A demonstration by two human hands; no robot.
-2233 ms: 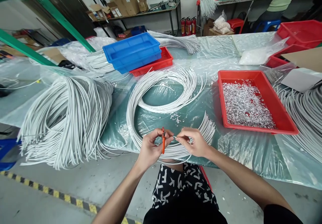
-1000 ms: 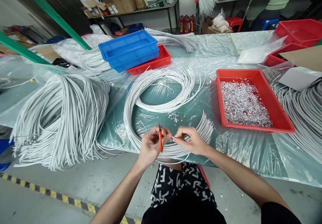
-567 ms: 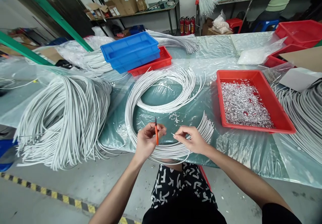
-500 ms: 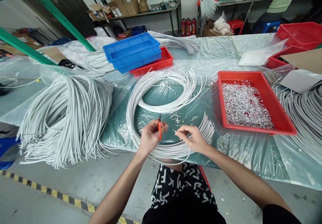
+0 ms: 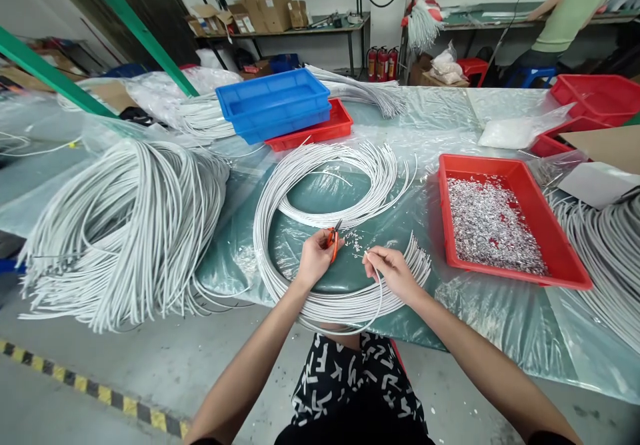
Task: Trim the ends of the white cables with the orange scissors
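Observation:
My left hand [image 5: 315,258] is closed round a pair of orange-handled scissors [image 5: 333,245], whose dark tips point up and away. Between the fingertips of my right hand [image 5: 387,268] is the end of a white cable [image 5: 381,292], which curves down toward my lap. A thin tip sticks out from that grip toward the left hand. Both hands hover over a large coil of white cables [image 5: 265,232] on the table. Small metal pieces [image 5: 354,238] lie scattered just beyond the hands.
A red tray [image 5: 565,252] of small shiny metal pieces stands to the right. On the left a thick cable bundle [image 5: 135,232] hangs over the table edge. Blue trays [image 5: 275,108] sit on a red tray [image 5: 341,125] farther back. A person [image 5: 567,18] is at the far bench.
Both hands have shifted a little to the right. The scissors have turned, their tips now leaning right. The cable in my right hand now shows as a loop below the fingers.

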